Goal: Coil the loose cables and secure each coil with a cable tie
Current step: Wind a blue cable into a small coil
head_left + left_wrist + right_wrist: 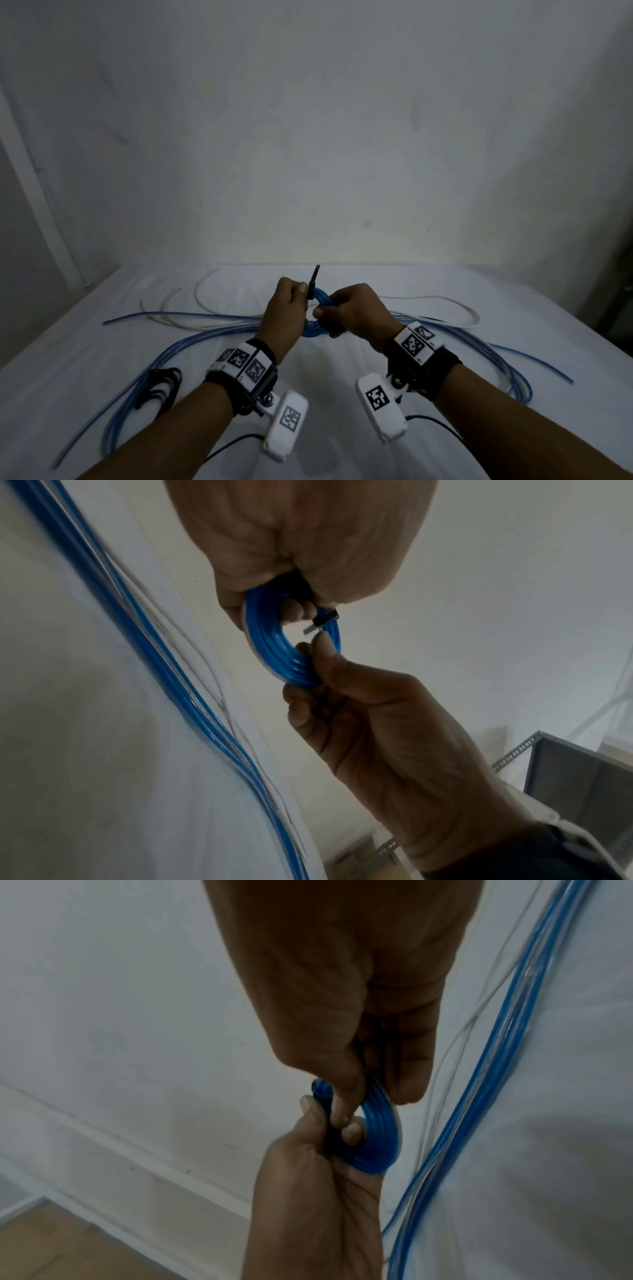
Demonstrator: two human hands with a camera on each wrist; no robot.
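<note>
A small blue cable coil [320, 295] is held above the white-sheeted table [342, 370] between both hands. My left hand [297, 294] pinches a black cable tie [314, 276] against the coil's left side, and the tie's tail sticks upward. My right hand [329, 311] grips the coil's right and lower part. The left wrist view shows the coil [274, 647], the tie's head [325, 617] under my left hand [301, 599], and my right hand [318, 669] pinching the bottom. In the right wrist view, my right hand [352, 1096] and left hand [318, 1123] meet on the coil [377, 1139].
Long loose blue cables [191, 339] trail from the coil across the table to both sides. Loose white cables [445, 300] lie further back. A bundle of black cable ties [161, 387] lies by my left forearm. A wall rises behind the table, and a metal shelf [565, 772] stands to the right.
</note>
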